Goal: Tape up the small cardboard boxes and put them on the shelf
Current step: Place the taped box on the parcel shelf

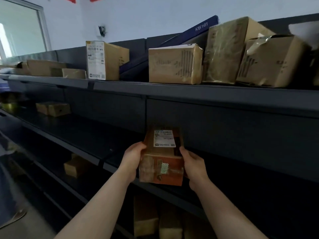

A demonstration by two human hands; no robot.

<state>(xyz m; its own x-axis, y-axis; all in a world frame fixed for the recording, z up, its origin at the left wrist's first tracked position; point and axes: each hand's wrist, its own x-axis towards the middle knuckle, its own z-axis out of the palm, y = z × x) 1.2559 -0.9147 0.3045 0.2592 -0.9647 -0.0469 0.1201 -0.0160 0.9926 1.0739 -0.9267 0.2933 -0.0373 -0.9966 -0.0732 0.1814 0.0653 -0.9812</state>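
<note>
A small brown cardboard box [162, 157] with a white shipping label on top and tape across its near face is held between both hands. My left hand [132, 159] grips its left side and my right hand [194, 165] grips its right side. The box sits at the front edge of the dark middle shelf [89, 135], its far end reaching in over the shelf board. Whether its bottom rests on the shelf is hidden.
The top shelf [172, 88] carries several cardboard boxes and a long blue box [181, 40]. A small box [53, 108] lies far left on the middle shelf. More boxes [74, 167] sit on the lower shelves, and some [155, 219] stand below my arms.
</note>
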